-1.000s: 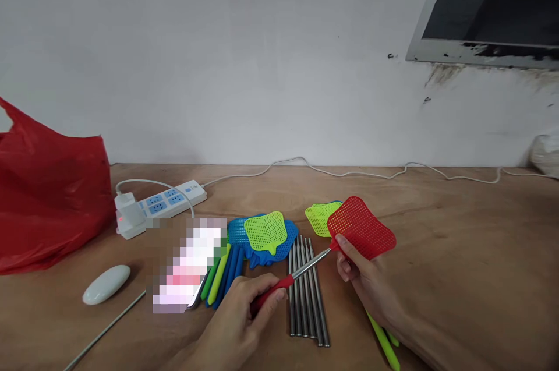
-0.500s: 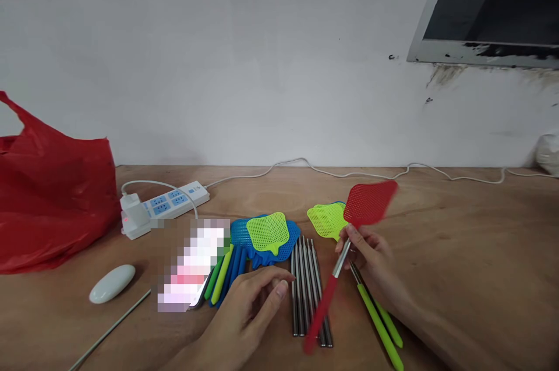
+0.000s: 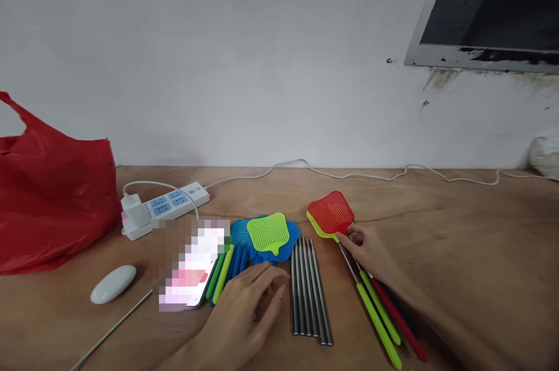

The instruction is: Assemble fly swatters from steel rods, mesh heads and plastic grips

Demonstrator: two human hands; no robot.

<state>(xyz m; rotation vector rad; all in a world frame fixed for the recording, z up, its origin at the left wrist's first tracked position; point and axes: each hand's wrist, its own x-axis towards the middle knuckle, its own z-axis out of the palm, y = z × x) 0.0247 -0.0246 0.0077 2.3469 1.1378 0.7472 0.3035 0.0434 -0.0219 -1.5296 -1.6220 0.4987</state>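
Observation:
My right hand (image 3: 369, 248) rests on the neck of a red fly swatter (image 3: 330, 212), fingers pinched on its thin metal rod. The red swatter lies on top of a pile of finished swatters, a yellow-green head (image 3: 315, 224) showing under it, with green and red handles (image 3: 379, 313) running toward me. My left hand (image 3: 244, 310) lies on the wooden table with fingers loosely curled and apart, holding nothing, beside a row of bare steel rods (image 3: 308, 286). Left of the rods lie loose blue and yellow-green swatter heads (image 3: 267, 234) and coloured handle grips (image 3: 225, 272).
A phone (image 3: 192, 269) lies left of the grips. Further left are a white oval object (image 3: 113, 283), a white power strip (image 3: 163, 205) with cable, a thin metal rod (image 3: 109, 330) and a red plastic bag (image 3: 52, 190). A white wall stands behind.
My left hand let go of the red handle and settled on the table. My right hand swung the red swatter round and laid it on the pile at the right.

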